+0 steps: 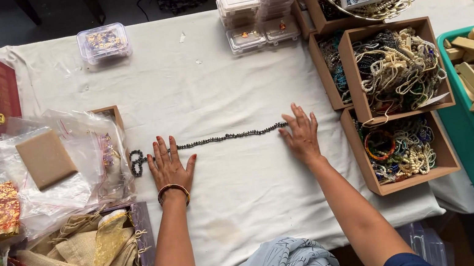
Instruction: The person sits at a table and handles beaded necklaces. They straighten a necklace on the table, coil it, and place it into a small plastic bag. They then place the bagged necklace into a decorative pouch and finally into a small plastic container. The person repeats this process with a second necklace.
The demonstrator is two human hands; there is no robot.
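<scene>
A long strand of small dark beads (231,135) is lying stretched in a straight line across the middle of the white cloth-covered table (229,78), its left end curling into a small loop. The left hand (169,166) is pressing flat on the strand near that loop, fingers spread and closed on nothing; the right hand (300,134) is resting open-fingered on the strand's right end, pinning rather than gripping it. Just right of that hand, open brown cardboard boxes of mixed bead necklaces and bangles (400,104) are crowding the table edge, and at lower left crinkled clear plastic bags (79,173) are lying close. Judging by this, a sliding palm could bunch the cloth and kink the line, or the loop could snag in the bags.
</scene>
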